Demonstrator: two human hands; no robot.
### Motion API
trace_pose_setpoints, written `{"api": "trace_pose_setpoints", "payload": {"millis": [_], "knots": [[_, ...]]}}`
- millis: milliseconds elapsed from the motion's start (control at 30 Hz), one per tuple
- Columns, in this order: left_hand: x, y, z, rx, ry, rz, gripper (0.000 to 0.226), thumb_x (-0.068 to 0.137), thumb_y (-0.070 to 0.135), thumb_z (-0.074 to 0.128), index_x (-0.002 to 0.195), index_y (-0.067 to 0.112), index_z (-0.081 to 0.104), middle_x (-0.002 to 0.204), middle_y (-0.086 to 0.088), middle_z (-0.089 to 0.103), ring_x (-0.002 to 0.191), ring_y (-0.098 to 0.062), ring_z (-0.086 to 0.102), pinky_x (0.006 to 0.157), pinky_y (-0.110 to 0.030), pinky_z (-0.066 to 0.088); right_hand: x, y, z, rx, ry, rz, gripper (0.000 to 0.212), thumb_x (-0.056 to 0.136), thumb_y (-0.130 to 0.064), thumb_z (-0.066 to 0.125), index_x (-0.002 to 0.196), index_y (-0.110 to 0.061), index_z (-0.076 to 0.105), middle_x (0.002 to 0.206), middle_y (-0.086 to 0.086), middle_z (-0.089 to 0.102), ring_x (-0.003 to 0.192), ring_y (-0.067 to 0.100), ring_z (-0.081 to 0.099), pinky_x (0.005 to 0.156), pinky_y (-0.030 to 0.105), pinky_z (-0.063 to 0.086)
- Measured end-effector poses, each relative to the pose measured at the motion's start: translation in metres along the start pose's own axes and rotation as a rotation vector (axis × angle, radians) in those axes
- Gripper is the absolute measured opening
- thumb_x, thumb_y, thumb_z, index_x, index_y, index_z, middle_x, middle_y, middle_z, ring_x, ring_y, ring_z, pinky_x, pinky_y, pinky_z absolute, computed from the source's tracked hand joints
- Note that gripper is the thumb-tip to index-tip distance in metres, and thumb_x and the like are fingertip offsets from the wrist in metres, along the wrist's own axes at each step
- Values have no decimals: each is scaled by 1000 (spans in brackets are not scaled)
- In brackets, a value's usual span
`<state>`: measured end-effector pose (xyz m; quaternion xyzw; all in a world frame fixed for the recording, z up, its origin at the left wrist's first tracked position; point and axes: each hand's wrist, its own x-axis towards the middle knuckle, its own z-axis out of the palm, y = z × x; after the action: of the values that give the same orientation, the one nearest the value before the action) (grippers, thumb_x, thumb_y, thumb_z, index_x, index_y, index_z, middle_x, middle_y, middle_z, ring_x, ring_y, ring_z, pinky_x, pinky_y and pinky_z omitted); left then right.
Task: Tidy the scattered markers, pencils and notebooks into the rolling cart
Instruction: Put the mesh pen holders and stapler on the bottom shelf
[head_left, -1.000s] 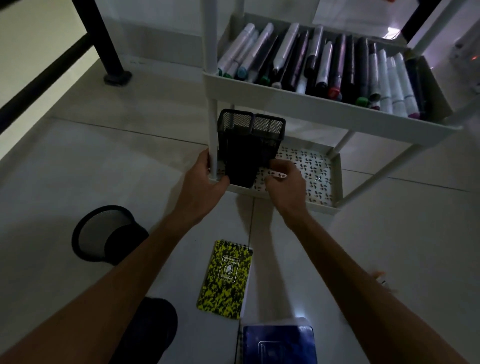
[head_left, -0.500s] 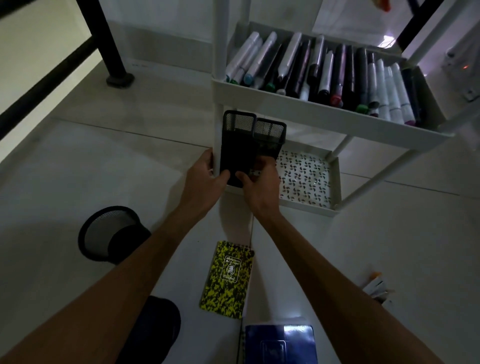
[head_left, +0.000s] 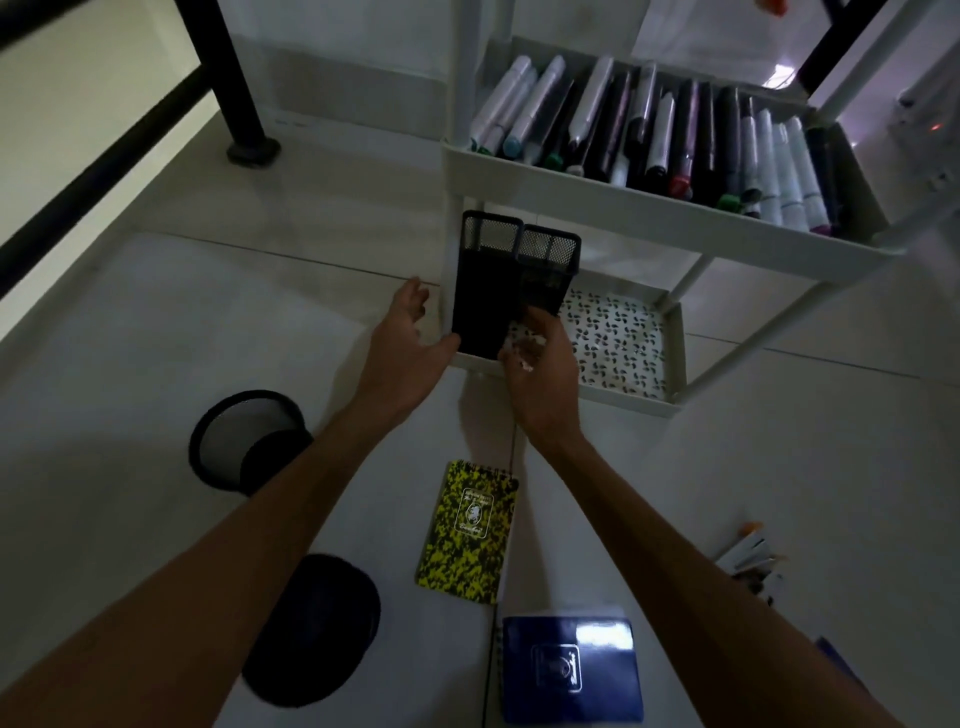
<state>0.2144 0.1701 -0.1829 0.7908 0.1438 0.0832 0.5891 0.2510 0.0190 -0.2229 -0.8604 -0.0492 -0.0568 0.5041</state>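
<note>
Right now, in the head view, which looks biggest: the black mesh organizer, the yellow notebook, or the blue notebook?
1. Black mesh organizer
2. Blue notebook and yellow notebook: about alike; the blue one lies nearer the camera, so I won't rank them.

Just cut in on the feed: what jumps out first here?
The black mesh organizer standing on the left end of the cart's bottom shelf, with the left hand and right hand at its base. Above it, a shelf packed with markers. On the floor nearer the camera, a yellow notebook and a blue notebook.
</note>
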Motion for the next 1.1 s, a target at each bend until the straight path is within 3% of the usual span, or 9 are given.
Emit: {"api": "trace_pose_setpoints", "payload": {"millis": [167,300,467,567,667,767,900,1000,1100], "knots": [[-22,9,-47,107,2,100,56,88,12,67,139,13,44,138,0,54,126,-10,48,106,-28,39,-53,-14,-12,12,32,-98,36,94,-8,57,130,-12,51,128,2,53,120,11,50,104,35,43],[-48,13,-89,391,-10,188,53,86,30,69,135,20,52,136,4,56,127,-12,48,103,-22,34,-104,-43,-15,117,-254,-175,31,96,-25,59,126,-18,55,124,-6,57,117,2,53,98,33,48],[-81,5,-137,832,-61,200,83,65,74,56,138,37,48,147,3,46,138,-18,38,115,-38,29,-144,-75,-21,-105,-636,-363,67,82,-66,59,137,-30,46,134,-16,51,123,-2,48,101,23,43],[-97,-6,-151,887,-130,61,99,56,76,59,145,40,36,155,-3,34,143,-23,28,115,-44,25,-159,-84,-24,-217,-776,-500,91,74,-73,64,147,-28,33,146,-11,40,131,7,42,107,27,39],[-104,-17,-156,855,-183,-55,114,51,74,62,151,38,22,159,-8,23,146,-27,19,115,-48,23,-176,-84,-17,-329,-898,-576,114,65,-78,67,154,-29,15,155,-9,25,137,10,33,112,21,26],[-106,-25,-160,824,-220,-52,122,46,75,54,153,28,21,157,-14,25,143,-32,23,115,-47,24,-187,-76,-6,-384,-896,-658,115,68,-75,67,155,-27,9,156,-4,23,136,16,34,112,27,30],[-109,-36,-157,724,-112,0,115,46,68,59,148,20,34,142,-11,43,129,-31,40,107,-41,35,-188,-70,-9,-221,-850,-546,104,74,-60,75,154,-26,17,148,-5,33,132,12,40,108,27,40],[-109,-33,-146,719,-42,136,108,58,59,75,148,17,34,138,-6,45,125,-24,41,103,-34,37,-178,-63,-31,-86,-658,-441,99,72,-58,77,151,-28,25,141,-11,39,129,3,42,105,22,42],[-108,-16,-124,767,-86,356,99,67,59,73,149,22,33,133,-1,44,120,-18,41,99,-30,40,-155,-54,-61,7,-405,-356,94,72,-51,80,148,-25,32,138,-8,43,127,3,45,103,19,43]]}}
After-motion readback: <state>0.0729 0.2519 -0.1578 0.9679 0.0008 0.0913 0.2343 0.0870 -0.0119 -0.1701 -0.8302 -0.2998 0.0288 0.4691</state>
